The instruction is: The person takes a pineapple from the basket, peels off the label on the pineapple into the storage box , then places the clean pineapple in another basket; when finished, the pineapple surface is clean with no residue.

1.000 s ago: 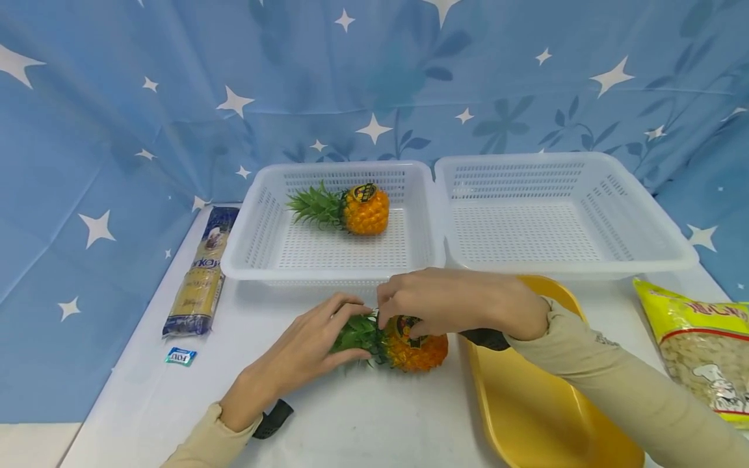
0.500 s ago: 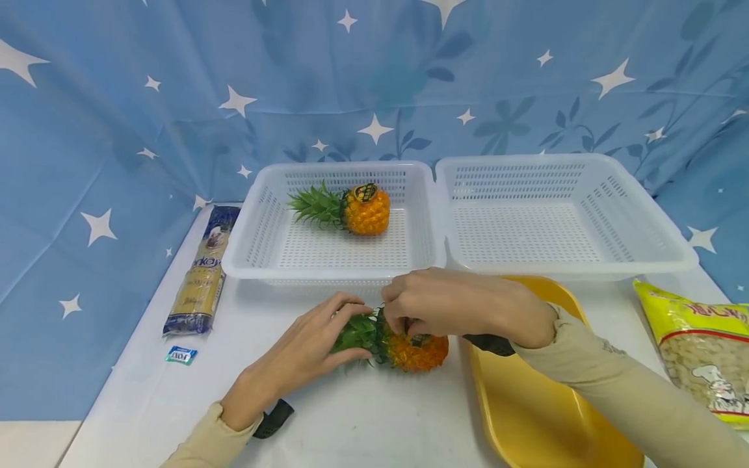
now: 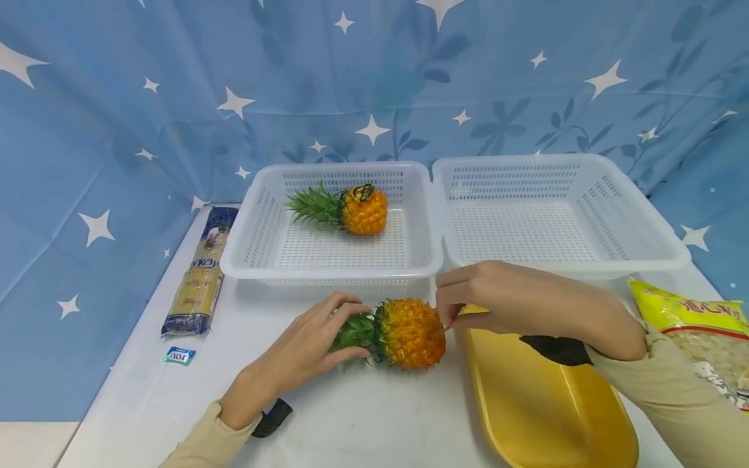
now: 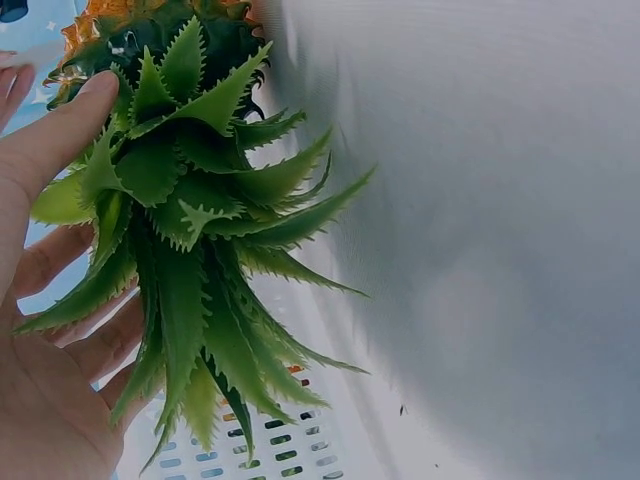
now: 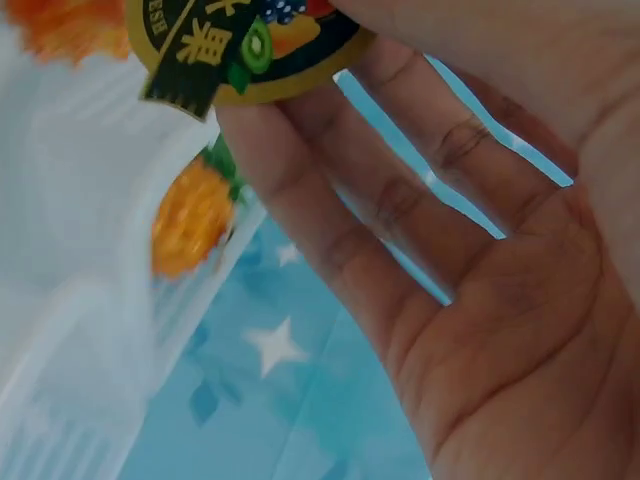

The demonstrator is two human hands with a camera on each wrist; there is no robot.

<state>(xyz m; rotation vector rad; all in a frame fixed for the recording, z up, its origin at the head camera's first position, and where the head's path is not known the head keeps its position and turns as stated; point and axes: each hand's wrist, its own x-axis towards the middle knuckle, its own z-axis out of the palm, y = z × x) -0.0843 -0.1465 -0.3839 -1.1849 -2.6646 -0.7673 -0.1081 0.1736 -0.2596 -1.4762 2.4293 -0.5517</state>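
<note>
I saw the left hand [image 3: 318,338] curled round the leaves [image 4: 205,230] of a pineapple [image 3: 411,333] lying on the counter [image 3: 374,422], right hand [image 3: 491,296] pinching a label [image 5: 235,50], tho only the right wrist view showed its kiwi print [image 5: 257,45].

Front pineapple [image 3: 412,335] left of tray [image 3: 538,396]

An orange pineapple [image 3: 411,335] lies sideways, a gold-edged label [image 5: 225,55] beside it.

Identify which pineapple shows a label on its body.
The pineapple in the left white basket: a black-and-yellow label sits on it. The other pineapple, held by the left hand, shows none.
</note>
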